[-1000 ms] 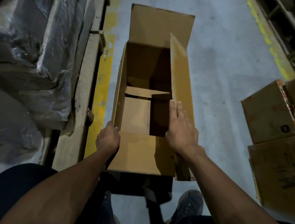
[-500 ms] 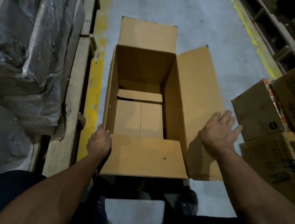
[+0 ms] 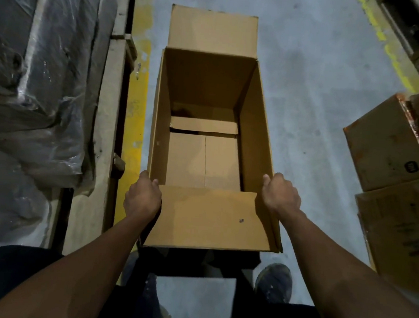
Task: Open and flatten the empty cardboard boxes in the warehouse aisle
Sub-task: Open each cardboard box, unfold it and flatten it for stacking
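While both my hands clamp the near corners of the open cardboard box (image 3: 203,133) standing on the aisle floor (image 3: 309,91), the bottom flaps remain closed. My left hand (image 3: 143,198) curls over the left wall's rim, my right hand (image 3: 281,196) grips the right wall near the corner, thumb up. Risks as I judge them: the stiff base could resist collapsing and the wall buckle or tear; the box could swing into the stacked cartons (image 3: 392,148) on my right or snag the wrapped pallet (image 3: 46,83) on my left; the near flap (image 3: 208,219) crowds my feet.
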The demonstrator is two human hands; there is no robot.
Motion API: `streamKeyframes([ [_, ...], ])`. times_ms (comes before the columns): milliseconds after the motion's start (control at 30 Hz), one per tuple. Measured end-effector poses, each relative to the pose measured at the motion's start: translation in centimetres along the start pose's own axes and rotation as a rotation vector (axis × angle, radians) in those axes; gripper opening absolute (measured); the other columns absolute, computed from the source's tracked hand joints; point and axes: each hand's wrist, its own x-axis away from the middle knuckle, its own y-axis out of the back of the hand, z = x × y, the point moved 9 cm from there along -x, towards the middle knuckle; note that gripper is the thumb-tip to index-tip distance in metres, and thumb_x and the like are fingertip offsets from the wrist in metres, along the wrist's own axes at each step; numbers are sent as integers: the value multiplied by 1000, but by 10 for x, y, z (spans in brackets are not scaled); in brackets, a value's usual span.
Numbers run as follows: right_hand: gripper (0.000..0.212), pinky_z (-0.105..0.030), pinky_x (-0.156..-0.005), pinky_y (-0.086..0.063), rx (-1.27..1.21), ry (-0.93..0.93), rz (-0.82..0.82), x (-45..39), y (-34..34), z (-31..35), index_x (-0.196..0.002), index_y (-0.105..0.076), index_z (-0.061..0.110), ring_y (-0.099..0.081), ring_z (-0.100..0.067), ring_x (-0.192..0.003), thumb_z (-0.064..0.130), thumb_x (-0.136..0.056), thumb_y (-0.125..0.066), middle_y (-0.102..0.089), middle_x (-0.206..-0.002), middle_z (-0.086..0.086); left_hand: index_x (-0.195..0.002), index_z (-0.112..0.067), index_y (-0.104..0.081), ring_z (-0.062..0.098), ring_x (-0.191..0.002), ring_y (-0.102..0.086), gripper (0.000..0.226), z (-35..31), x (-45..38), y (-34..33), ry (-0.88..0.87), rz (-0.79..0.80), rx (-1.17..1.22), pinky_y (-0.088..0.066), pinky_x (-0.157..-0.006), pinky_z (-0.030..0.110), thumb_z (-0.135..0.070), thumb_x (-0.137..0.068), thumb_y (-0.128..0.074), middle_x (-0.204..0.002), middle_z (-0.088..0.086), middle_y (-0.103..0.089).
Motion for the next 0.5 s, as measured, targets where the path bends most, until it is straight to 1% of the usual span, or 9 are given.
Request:
streamKeyframes([
  [100,41,-35,-75,-43,-106,1,2,-2,-2,0,-118,-57,4,-55,-25,-91,36,-108,-34,-59,-102,-10,-146,-9,-35,40,-123,-52,47,-11,9,9,-54,-37,-13,-46,-94,48,-24,-103,-48,-140,18,-51],
  [133,40,-35,-76,-43,-138,-6,6,-3,-2,-2,-118,-58,3,-55,-26,-92,35,-108,-35,-59,-102,-10,-150,-8,-28,38,-133,-45,55,-19,12,13,-131,-72,-64,-42,-103,49,-23,-102,-50,-150,17,-40],
  [200,39,-36,-77,-45,-185,-13,31,-7,-2,-5,-118,-58,3,-55,-26,-92,34,-108,-37,-62,-107,-11,-154,-7,-22,34,-148,-24,65,-41,22,18,-364,-162,-244,-22,-119,47,-25,-99,-51,-161,16,-22],
  [267,39,-39,-82,-48,-239,-30,84,-10,-4,-8,-121,-57,2,-58,-29,-100,34,-107,-39,-63,-117,-16,-153,-11,-31,30,-151,-14,57,-65,34,12,-612,-167,-413,-1,-121,45,-31,-101,-46,-163,13,-21],
  [333,43,-42,-90,-48,-308,-64,153,-11,-9,-11,-128,-55,2,-58,-35,-114,36,-107,-41,-60,-127,-18,-147,-16,-44,26,-151,-19,48,-83,39,-7,-738,7,-501,6,-120,43,-36,-105,-35,-158,9,-35],
  [367,45,-44,-94,-49,-338,-76,188,-10,-11,-11,-132,-53,2,-57,-37,-118,37,-106,-42,-58,-131,-19,-143,-16,-48,25,-147,-27,47,-87,39,-18,-720,149,-510,2,-122,43,-38,-106,-31,-152,8,-45],
  [433,53,-48,-102,-47,-403,-81,254,-5,-14,-13,-138,-49,0,-53,-39,-125,41,-106,-42,-54,-139,-21,-134,-15,-55,26,-129,-51,44,-84,37,-30,-581,424,-475,-25,-119,45,-40,-106,-32,-134,11,-60],
  [467,57,-49,-104,-45,-446,-79,284,-3,-14,-14,-141,-46,-1,-51,-39,-128,43,-105,-41,-51,-142,-21,-129,-14,-58,27,-117,-58,41,-84,35,-29,-519,496,-435,-41,-109,45,-39,-105,-36,-126,11,-64],
  [500,61,-50,-106,-44,-496,-82,319,1,-14,-16,-143,-45,0,-50,-39,-129,47,-105,-41,-49,-145,-21,-125,-13,-59,27,-108,-61,37,-85,35,-25,-497,523,-403,-50,-98,44,-38,-104,-40,-119,11,-65],
])
